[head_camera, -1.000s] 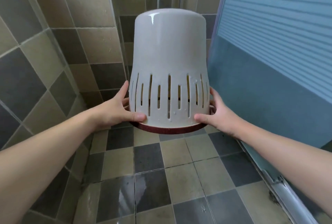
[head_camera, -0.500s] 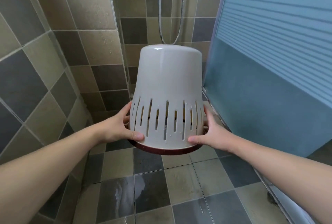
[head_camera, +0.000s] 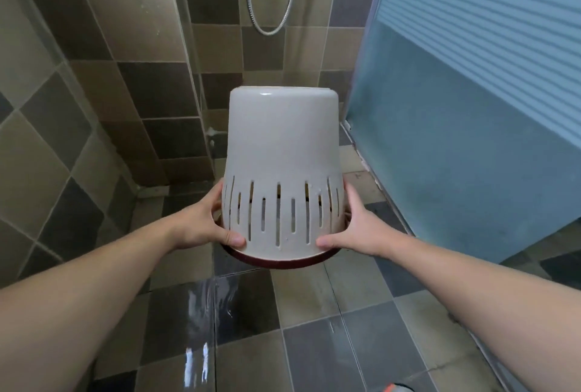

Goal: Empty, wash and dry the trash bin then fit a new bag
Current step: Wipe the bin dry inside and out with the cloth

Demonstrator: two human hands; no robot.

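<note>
A white plastic trash bin [head_camera: 283, 152] with vertical slots and a dark red rim hangs upside down in the air over the shower floor, its base pointing up and away from me. My left hand [head_camera: 201, 225] grips its left side near the rim, thumb on the slotted wall. My right hand [head_camera: 352, 228] grips the right side the same way. Water drops cling to the bin's wall. Its inside is hidden.
The tiled floor [head_camera: 220, 313] below is wet and shiny. Tiled walls [head_camera: 47, 108] close in on the left and back. A frosted blue shower door [head_camera: 456, 127] stands at the right. A metal shower hose [head_camera: 270, 24] loops on the back wall.
Both hands have lowered the upside-down bin from chest height toward the floor, and it now sits further from me. The grip on both sides is unchanged.
</note>
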